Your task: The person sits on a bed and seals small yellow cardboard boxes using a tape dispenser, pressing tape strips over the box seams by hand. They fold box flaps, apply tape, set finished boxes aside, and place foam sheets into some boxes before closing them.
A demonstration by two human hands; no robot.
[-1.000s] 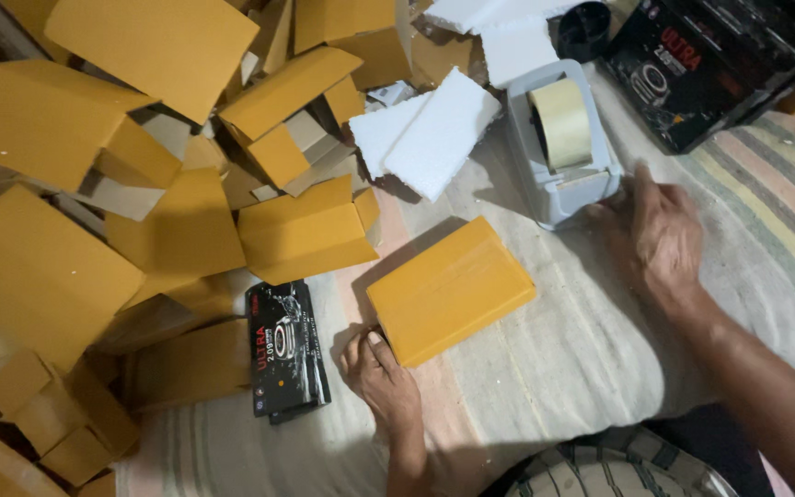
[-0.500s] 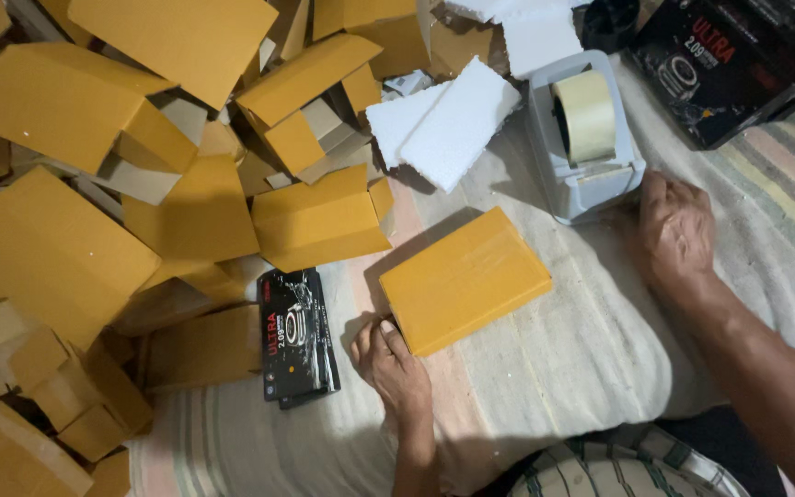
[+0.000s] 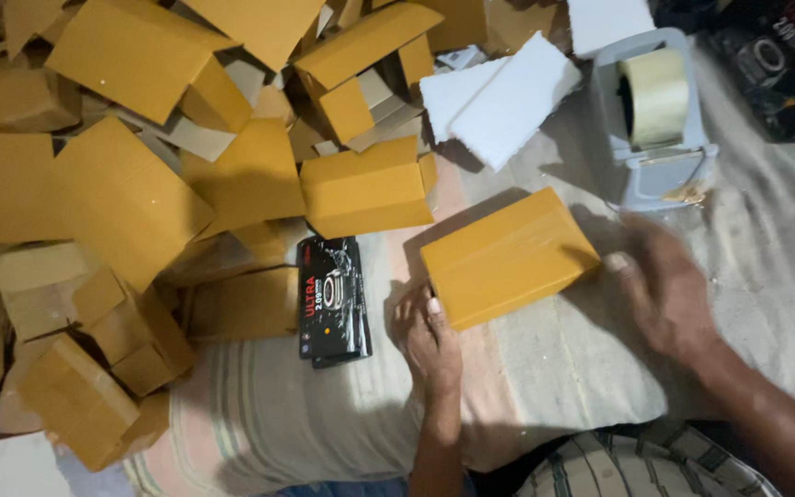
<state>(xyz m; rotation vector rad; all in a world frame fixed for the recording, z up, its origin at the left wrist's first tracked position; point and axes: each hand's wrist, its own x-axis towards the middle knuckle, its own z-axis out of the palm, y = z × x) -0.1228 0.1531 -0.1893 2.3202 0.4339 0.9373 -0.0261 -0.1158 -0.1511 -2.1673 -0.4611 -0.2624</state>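
Between both grips, sealed orange box [image 3: 506, 257] lay flat, left hand [image 3: 428, 333] grip open touching its corner, right hand [image 3: 664, 290] grip blurred, state unclear, tape dispenser [image 3: 653, 120] beyond.

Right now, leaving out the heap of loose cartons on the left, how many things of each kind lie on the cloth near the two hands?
Closed yellow box, between left hand and right hand: 1
Black printed packs: 1 stack, number unclear
White foam slabs: 2
Grey tape dispenser: 1
Total: 5
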